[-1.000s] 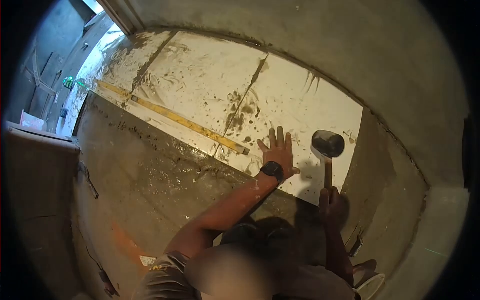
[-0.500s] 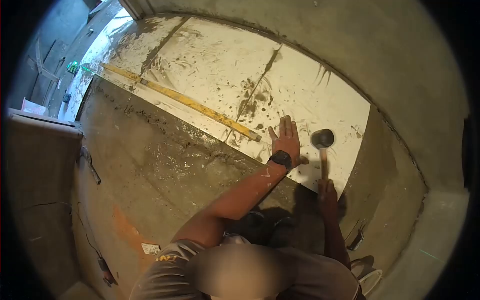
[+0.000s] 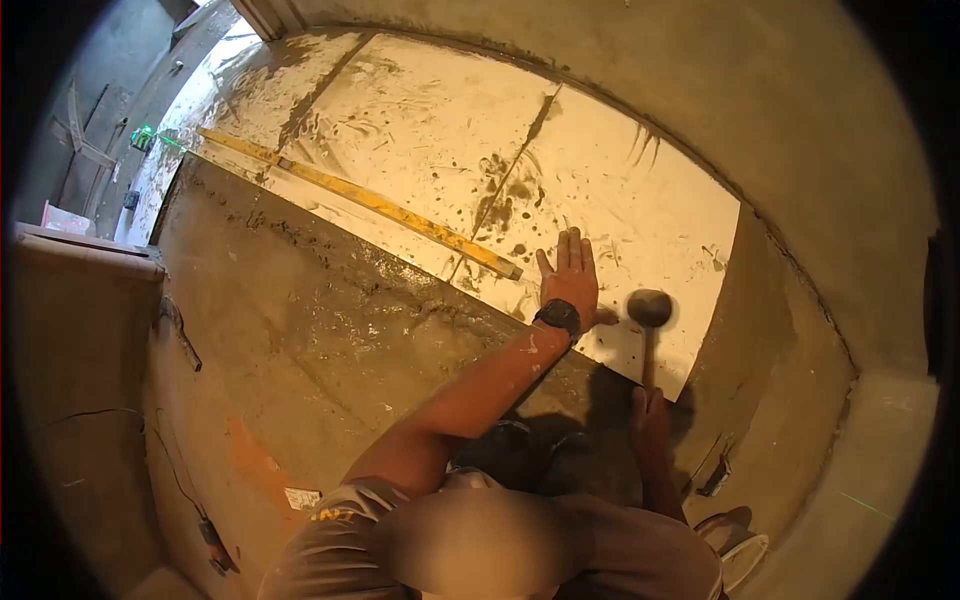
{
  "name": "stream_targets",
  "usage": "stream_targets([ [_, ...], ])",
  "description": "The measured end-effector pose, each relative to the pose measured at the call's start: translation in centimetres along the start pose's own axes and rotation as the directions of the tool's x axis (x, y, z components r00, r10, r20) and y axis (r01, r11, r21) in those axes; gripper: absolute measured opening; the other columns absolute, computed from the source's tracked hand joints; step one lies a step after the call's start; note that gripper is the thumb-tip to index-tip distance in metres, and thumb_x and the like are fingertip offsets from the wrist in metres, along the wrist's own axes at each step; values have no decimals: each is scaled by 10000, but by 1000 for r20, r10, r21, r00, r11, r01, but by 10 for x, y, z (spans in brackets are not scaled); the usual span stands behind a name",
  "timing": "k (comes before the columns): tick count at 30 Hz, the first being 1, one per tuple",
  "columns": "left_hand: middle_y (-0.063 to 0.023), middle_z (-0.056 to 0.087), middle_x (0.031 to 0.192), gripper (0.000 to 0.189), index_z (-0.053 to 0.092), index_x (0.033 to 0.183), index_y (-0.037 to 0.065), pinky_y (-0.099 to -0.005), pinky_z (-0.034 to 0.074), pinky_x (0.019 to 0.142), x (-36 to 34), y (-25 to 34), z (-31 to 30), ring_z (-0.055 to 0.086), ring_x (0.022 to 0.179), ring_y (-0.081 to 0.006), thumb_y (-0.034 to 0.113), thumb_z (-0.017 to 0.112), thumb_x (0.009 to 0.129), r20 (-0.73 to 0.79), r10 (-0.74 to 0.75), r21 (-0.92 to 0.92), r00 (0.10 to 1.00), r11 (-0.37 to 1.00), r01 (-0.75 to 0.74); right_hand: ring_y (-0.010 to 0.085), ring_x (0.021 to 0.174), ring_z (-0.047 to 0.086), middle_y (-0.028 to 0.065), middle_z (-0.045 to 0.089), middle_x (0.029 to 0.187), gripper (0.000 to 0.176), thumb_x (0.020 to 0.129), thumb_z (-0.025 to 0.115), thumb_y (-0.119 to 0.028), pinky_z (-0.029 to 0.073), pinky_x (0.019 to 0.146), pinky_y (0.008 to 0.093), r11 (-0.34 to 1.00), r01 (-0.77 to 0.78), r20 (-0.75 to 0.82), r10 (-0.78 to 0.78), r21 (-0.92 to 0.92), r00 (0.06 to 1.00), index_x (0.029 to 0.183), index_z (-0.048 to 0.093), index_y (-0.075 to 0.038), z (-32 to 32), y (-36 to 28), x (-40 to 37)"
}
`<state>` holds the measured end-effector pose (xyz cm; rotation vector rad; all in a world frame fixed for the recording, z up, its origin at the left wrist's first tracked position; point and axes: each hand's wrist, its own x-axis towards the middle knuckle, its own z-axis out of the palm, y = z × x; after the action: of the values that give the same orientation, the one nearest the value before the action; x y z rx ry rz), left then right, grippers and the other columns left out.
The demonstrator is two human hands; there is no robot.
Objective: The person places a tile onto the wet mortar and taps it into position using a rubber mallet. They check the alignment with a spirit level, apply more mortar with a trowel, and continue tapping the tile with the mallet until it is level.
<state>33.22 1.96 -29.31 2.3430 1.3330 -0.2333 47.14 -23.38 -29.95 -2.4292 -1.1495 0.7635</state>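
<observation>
My left hand (image 3: pixel 570 270) rests palm down with fingers spread on a large pale tile (image 3: pixel 630 200) smeared with mortar, a dark watch on its wrist. My right hand (image 3: pixel 650 408) is wrapped round the wooden handle of a mallet (image 3: pixel 650 309), whose dark round head is over the same tile, right of my left hand. Whether the head touches the tile I cannot tell. A long yellow level (image 3: pixel 370 200) lies along the tiles, its near end just left of my left hand. Wet mortar (image 3: pixel 330 290) borders the tiles' lower edge.
A green-lit laser device (image 3: pixel 143 138) stands at the far left. Concrete walls (image 3: pixel 780 90) enclose the tiles. A hammer-like tool (image 3: pixel 182 335) lies at the left, a red-and-black tool (image 3: pixel 213 545) with a cord lower left, and a bucket (image 3: pixel 742 560) sits lower right.
The mallet head and my right hand have moved slightly toward my body. My left hand has stayed nearly still on the tile. The picture's light has turned warmer.
</observation>
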Motion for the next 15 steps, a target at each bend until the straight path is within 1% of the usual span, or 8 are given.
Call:
stream_targets([
  [1,-251,77,1690,1396,122,1600,-65,-658,191,1200,0,0,1,64,1576,-380,790,744,689,1,2,2,1000,1000,-2,492,816,635,266,632,857,463,1060,488,-444,486,711,509,990,101,-200,-79,102,977,1103,525,16,8,-4,-5],
  [2,-254,83,1688,1395,126,1599,-66,-658,192,1200,-1,0,2,70,1576,-381,792,743,688,-25,-1,-7,1000,1000,0,492,816,635,266,632,857,463,1060,488,-444,486,711,509,989,101,-202,-78,104,976,1103,525,16,7,-3,2],
  [4,-256,90,1687,1393,130,1598,-66,-658,192,1200,-5,0,4,75,1575,-383,793,742,687,-39,6,-10,999,1000,-6,459,848,659,258,635,860,449,1056,496,-441,486,707,500,998,45,-34,-44,35,998,1054,537,5,3,-5,11],
  [8,-258,98,1685,1396,142,1596,-65,-654,191,1201,-4,-2,3,82,1574,-382,792,750,677,-5,5,-19,1000,1000,-5,417,799,650,247,625,841,453,1053,499,-447,485,705,494,996,-85,1,85,19,996,1024,539,3,-11,-22,12],
  [10,-252,93,1688,1395,140,1595,-65,-653,189,1202,-2,-3,1,77,1575,-380,784,756,676,-29,11,-18,1000,1000,-12,321,691,610,193,610,808,439,1050,506,-436,485,654,455,998,-4,-16,6,69,1000,1021,534,1,-11,-12,20],
  [13,-248,82,1690,1398,130,1598,-59,-645,179,1211,-5,-3,4,67,1576,-379,771,769,672,-34,11,-35,999,999,-12,246,656,555,134,580,776,437,1054,490,-443,478,629,418,983,81,-122,-61,163,991,1035,542,-10,-15,-13,14],
  [14,-248,79,1690,1405,126,1600,-56,-639,173,1216,-3,-4,3,62,1577,-379,768,775,666,-44,13,-43,999,999,-14,246,656,555,134,580,776,437,1054,490,-443,478,629,418,982,85,-127,-64,168,990,1035,542,-10,-19,-17,9],
  [15,-248,79,1690,1405,126,1600,-56,-639,173,1216,-3,-5,1,62,1577,-379,768,775,666,-48,18,-37,999,999,-20,233,680,557,122,573,777,432,1057,484,-436,479,640,413,965,73,-130,-41,252,991,1055,548,-9,-28,-28,-1],
])
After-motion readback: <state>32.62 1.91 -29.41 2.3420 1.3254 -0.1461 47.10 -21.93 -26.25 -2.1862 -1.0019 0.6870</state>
